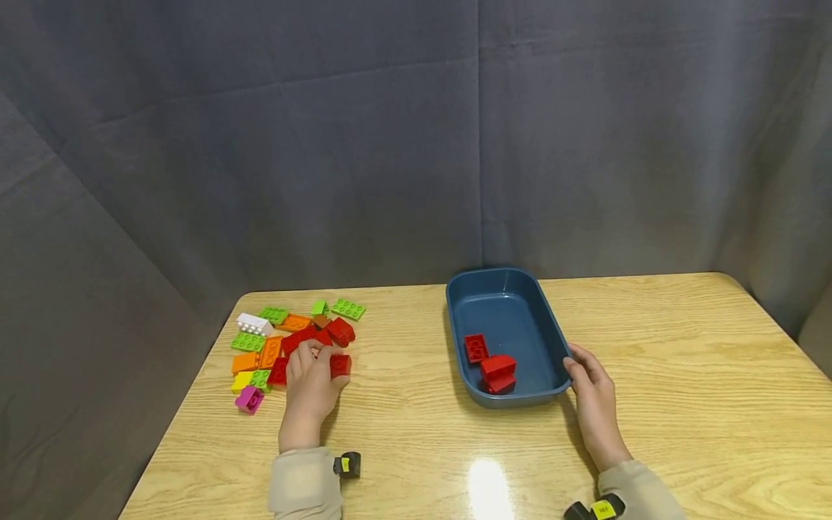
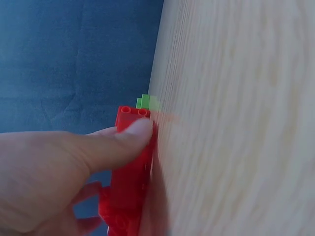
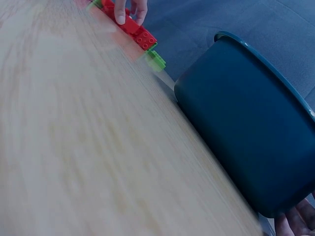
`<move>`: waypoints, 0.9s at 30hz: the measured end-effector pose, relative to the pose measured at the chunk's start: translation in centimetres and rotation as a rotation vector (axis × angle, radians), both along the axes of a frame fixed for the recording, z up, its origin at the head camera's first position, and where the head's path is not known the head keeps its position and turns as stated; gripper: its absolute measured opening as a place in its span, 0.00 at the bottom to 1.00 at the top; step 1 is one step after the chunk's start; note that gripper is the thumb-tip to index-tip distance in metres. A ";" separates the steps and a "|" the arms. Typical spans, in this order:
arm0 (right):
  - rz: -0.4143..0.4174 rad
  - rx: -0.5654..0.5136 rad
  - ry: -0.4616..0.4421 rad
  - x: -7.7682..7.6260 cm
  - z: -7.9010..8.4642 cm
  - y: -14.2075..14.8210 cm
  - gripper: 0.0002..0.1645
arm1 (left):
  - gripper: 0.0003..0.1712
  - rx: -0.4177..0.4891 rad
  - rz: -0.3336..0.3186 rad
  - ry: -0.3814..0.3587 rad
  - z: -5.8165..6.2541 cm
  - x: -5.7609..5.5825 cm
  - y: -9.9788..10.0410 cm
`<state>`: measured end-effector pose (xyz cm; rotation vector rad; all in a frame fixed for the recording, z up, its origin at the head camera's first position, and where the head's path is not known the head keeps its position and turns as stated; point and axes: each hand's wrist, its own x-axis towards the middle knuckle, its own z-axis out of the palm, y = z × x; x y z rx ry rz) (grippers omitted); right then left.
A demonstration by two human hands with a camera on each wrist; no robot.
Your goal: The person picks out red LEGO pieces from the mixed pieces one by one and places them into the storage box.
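Note:
At the right side of the pile, my left hand (image 1: 310, 383) pinches a red toy brick (image 1: 340, 365) between thumb and fingers, low over the table. In the left wrist view the thumb (image 2: 135, 132) lies along the red brick's side, and other red bricks overlap it. My right hand (image 1: 593, 397) grips the near right corner of a dark blue plastic bin (image 1: 458, 303), thumb at the rim and fingers against the outer wall. Inside the bin, toward its near end, lie a red brick (image 1: 476, 348) and a red brick cluster (image 1: 498, 373).
Around the left hand spread several loose bricks: a white one (image 1: 254, 323), green ones (image 1: 348, 309), orange ones (image 1: 245, 362), a yellow one (image 1: 241, 382) and a magenta one (image 1: 250, 399). A grey curtain (image 1: 364, 159) hangs behind the wooden table (image 1: 403, 448).

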<state>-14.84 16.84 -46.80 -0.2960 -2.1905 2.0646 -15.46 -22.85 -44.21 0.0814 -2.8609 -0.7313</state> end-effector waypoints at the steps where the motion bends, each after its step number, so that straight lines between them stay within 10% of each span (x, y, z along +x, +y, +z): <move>1: 0.000 -0.001 0.001 0.0 0.0 0.0 0.28 | 0.23 0.006 -0.001 0.011 0.0 0.0 0.0; 27: -0.001 0.013 0.025 0.0 -0.2 0.1 0.27 | 0.26 0.087 -0.052 0.140 1.1 -1.1 1.2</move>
